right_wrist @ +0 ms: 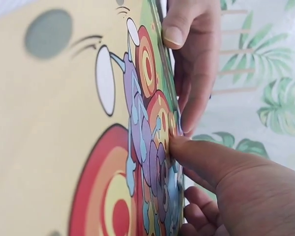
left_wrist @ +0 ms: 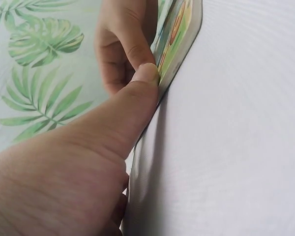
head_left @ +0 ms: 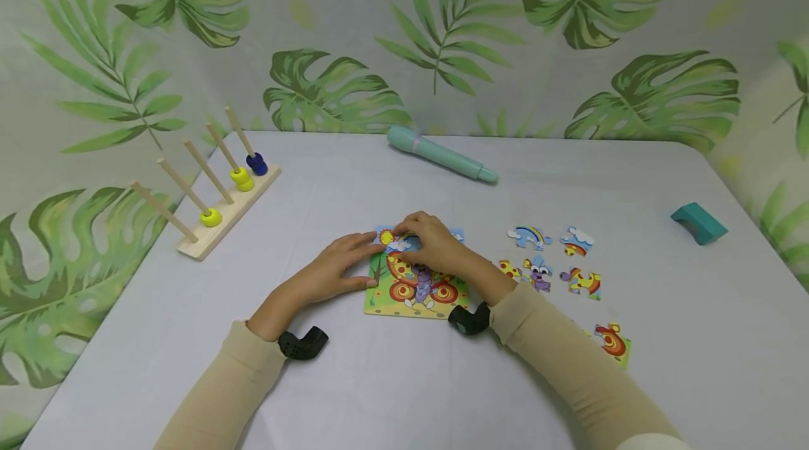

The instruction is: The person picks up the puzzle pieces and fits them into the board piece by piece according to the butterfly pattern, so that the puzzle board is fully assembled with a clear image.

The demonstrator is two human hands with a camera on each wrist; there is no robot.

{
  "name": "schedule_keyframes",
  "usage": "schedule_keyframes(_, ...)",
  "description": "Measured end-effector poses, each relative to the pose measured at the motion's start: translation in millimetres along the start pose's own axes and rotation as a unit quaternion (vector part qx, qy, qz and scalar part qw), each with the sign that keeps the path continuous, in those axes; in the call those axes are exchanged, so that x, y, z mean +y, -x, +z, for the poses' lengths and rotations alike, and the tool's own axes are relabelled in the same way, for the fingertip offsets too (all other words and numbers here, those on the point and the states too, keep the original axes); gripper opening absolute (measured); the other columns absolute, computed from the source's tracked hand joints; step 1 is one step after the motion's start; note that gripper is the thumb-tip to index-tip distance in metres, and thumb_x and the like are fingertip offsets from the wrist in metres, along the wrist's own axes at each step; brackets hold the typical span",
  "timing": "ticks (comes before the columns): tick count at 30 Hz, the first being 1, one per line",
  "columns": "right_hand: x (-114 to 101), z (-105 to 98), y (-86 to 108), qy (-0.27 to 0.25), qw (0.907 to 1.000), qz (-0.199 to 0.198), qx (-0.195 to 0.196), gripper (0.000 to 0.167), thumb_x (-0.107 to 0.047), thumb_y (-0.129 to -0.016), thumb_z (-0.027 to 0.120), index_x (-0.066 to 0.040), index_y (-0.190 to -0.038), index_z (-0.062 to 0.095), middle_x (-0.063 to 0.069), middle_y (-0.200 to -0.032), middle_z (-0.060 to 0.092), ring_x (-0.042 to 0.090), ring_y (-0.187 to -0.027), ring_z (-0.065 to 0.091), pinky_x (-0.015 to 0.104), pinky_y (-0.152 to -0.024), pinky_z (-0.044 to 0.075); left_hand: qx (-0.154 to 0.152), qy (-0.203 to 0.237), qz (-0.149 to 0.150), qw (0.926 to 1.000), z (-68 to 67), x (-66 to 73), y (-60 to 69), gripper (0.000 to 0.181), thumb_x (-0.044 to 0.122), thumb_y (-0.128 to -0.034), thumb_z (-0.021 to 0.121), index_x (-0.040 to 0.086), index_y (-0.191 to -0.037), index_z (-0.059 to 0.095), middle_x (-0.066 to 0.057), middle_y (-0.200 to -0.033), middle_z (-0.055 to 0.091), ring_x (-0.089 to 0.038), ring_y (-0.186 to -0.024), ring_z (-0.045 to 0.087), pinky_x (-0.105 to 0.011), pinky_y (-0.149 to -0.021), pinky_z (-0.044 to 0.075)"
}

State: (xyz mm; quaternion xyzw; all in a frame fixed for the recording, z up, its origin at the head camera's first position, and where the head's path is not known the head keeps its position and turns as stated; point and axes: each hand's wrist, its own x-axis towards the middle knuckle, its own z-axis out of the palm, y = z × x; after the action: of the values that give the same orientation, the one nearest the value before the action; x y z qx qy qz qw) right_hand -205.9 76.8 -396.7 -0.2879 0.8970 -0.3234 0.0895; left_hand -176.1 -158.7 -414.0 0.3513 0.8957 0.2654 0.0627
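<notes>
While the butterfly jigsaw is touched at left by the spread-fingered left hand, its far half is touched by the right hand, grip unclear.

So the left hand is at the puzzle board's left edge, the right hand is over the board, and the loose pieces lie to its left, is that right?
Not quite: the loose pieces lie to the right of the puzzle board, as the head view shows. The left hand and right hand are as you say.

Right hand on butterfly puzzle, pieces alongside
</notes>
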Motion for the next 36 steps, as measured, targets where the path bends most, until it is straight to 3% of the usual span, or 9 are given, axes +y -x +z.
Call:
schedule_keyframes(10,-3.4,0.9,-2.5,0.033,0.9994,-0.002,0.011,0.039,-0.026,-0.083,0.066,-0.014,-0.119,0.057,0.01,-0.121,0.046,0.026,-0.108,0.042,0.042,-0.09,0.037,-0.006,-0.004,-0.005,1.0,-1.7,1.8,0.3,0.058,0.039,-0.0843,0.06,0.02,-0.136,0.042,-0.007,-0.144,0.027,-0.029,-0.131,0.019,-0.048,-0.103,0.017)
schedule_keyframes(21,-6.8,-2.7,-4.0,-0.002,0.9992,0.035,-0.02,0.037,-0.023,-0.082,0.066,-0.018,-0.118,0.058,0.007,-0.125,0.045,0.026,-0.113,0.037,0.043,-0.093,0.034,-0.009,-0.017,-0.01,0.9998,0.9,0.4,-0.4,0.064,0.045,-0.0819,0.061,0.018,-0.137,0.041,-0.01,-0.142,0.028,-0.03,-0.13,0.021,-0.048,-0.102,0.019)
schedule_keyframes(28,-15.7,-18.6,2.3,-0.05,0.9975,0.029,-0.04,0.052,-0.031,-0.083,0.065,-0.009,-0.127,0.049,0.012,-0.133,0.036,0.029,-0.121,0.033,0.047,-0.096,0.032,-0.01,-0.017,-0.011,0.9998,0.3,1.2,0.5,0.064,0.046,-0.0822,0.06,0.017,-0.137,0.041,-0.01,-0.142,0.027,-0.03,-0.13,0.02,-0.048,-0.102,0.019)
schedule_keyframes(31,-17.9,-34.2,12.3,-0.073,0.997,0.015,-0.019,0.056,-0.033,-0.083,0.064,-0.009,-0.13,0.044,0.009,-0.133,0.035,0.027,-0.121,0.033,0.046,-0.096,0.032,-0.015,-0.014,-0.018,0.9996,0.3,1.6,0.4,0.064,0.045,-0.0825,0.06,0.018,-0.137,0.04,-0.008,-0.143,0.027,-0.028,-0.13,0.02,-0.047,-0.103,0.019)
schedule_keyframes(36,-11.2,-63.1,37.7,-0.064,0.9967,-0.019,0.045,0.058,-0.033,-0.082,0.065,-0.011,-0.131,0.042,0.005,-0.131,0.039,0.028,-0.119,0.036,0.045,-0.096,0.032,-0.014,-0.012,-0.019,0.9996,0.1,2.4,0.1,0.065,0.045,-0.082,0.061,0.017,-0.137,0.04,-0.009,-0.143,0.027,-0.029,-0.13,0.019,-0.047,-0.103,0.018)
